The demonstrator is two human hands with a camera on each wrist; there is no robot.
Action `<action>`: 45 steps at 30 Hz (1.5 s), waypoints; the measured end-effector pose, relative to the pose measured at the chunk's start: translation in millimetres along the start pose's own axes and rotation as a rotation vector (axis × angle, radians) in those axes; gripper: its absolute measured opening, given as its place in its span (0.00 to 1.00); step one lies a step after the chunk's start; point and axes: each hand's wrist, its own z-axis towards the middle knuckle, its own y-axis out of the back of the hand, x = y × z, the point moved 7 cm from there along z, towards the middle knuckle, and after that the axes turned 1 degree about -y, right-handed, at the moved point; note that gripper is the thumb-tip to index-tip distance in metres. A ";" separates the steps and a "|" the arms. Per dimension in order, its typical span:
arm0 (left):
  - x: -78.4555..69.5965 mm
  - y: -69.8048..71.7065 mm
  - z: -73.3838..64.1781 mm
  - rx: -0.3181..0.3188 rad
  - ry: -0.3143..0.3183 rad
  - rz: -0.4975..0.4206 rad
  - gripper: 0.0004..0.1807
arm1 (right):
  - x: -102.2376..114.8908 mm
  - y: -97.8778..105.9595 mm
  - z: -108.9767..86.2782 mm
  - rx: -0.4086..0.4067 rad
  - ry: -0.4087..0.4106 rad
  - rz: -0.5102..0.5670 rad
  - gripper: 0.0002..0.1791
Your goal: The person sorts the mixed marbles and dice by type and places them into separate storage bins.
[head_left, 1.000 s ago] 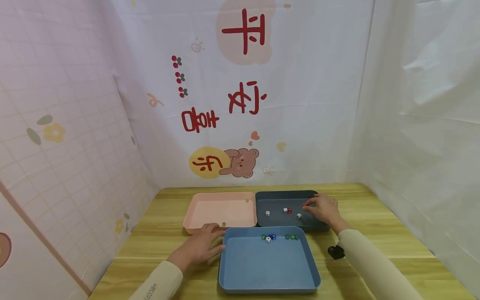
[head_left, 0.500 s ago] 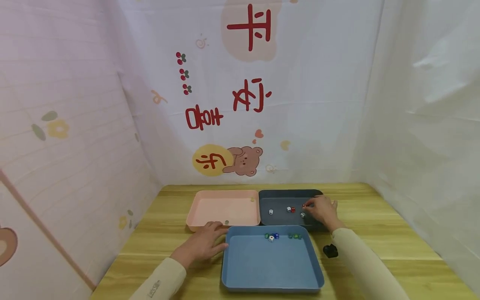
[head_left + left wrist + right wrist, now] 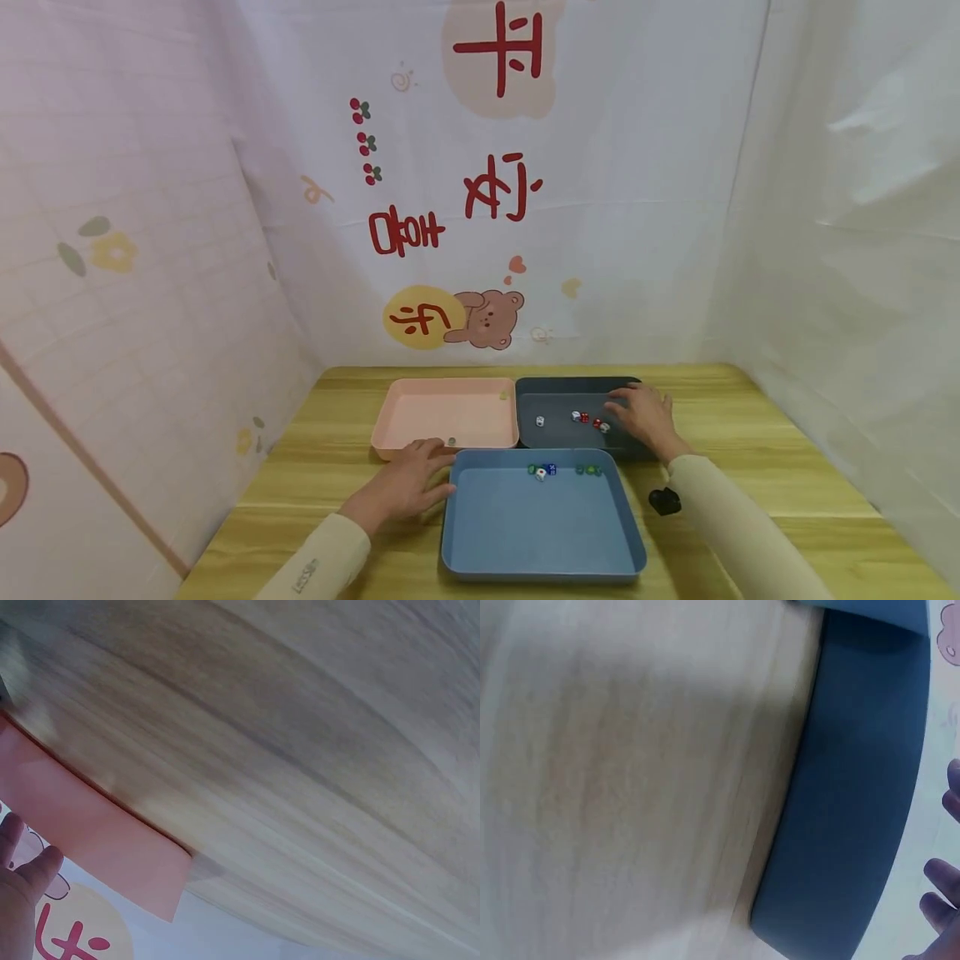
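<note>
A small red die (image 3: 597, 423) with white pips lies on the floor of the dark slate-blue rectangular tray (image 3: 555, 437), right of its middle, just beside a white die (image 3: 605, 428). The right hand (image 3: 648, 419) reaches over that tray's right edge with parted fingers, grasping nothing. Farther left in the tray sit a second red die (image 3: 585, 417) against a white one, and another white die near the left edge. The tray stands near the worktop's (image 3: 712, 408) back edge, right of a pale pink rectangular tray (image 3: 435, 412). The left hand (image 3: 405, 479) lies between the pink tray's front edge and the left back corner of a mid-blue tray (image 3: 540, 533), fingers extended and gripping nothing. Green, blue and white dice line the mid-blue tray's back edge.
</note>
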 end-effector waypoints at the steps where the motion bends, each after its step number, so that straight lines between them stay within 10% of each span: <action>1: 0.1 0.4 -0.4 0.000 -0.001 0.001 0.30 | 1.2 1.0 -0.4 -0.007 0.006 0.001 0.18; 45: -1.3 1.4 -1.1 -0.011 -0.017 -0.003 0.29 | 88.2 -23.2 -59.0 0.063 0.325 0.235 0.10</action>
